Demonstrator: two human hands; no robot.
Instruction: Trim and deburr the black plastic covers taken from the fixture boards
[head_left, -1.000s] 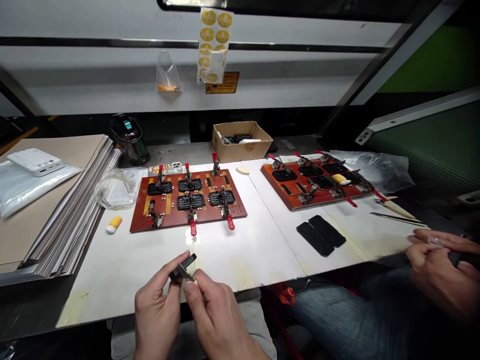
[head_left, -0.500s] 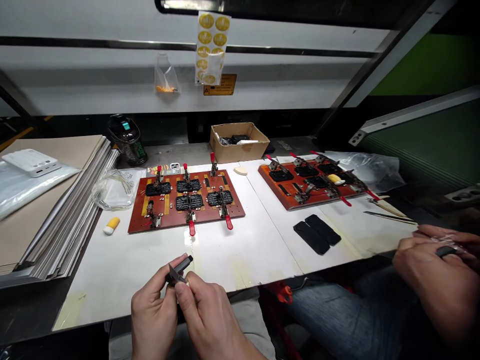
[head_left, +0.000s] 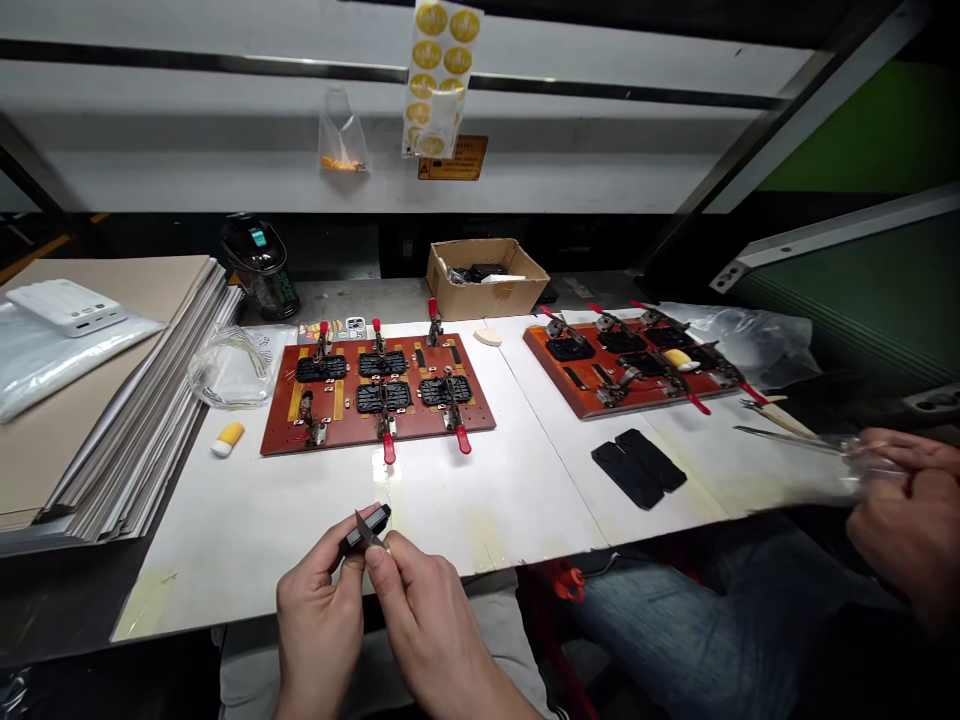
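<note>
My left hand [head_left: 321, 612] is closed around a small black rectangular part [head_left: 377, 519], held up over the front edge of the table. My right hand [head_left: 429, 610] pinches a thin, pointed knife blade [head_left: 364, 526], whose tip points up across the part's near end. The handle is hidden in my fingers. Both hands are close together, almost touching. Beyond them lies a red-brown fixture board [head_left: 360, 430] with red-handled toggle clamps and several black ribbed plates [head_left: 382, 397] on it.
At right, a co-worker's hands [head_left: 907, 510] hold clear plastic above tweezers [head_left: 780, 440]. Two flat black pieces [head_left: 637, 468] lie before a second clamp board [head_left: 600, 403]. A cardboard box [head_left: 487, 295] stands behind, a paper stack [head_left: 180, 380] at left, a yellow-white sponge [head_left: 228, 438] nearer.
My view has shifted slightly. The blade stays against the black part, with both hands in nearly the same pose. The co-worker's hands have moved right, and clear plastic now stretches from them.
</note>
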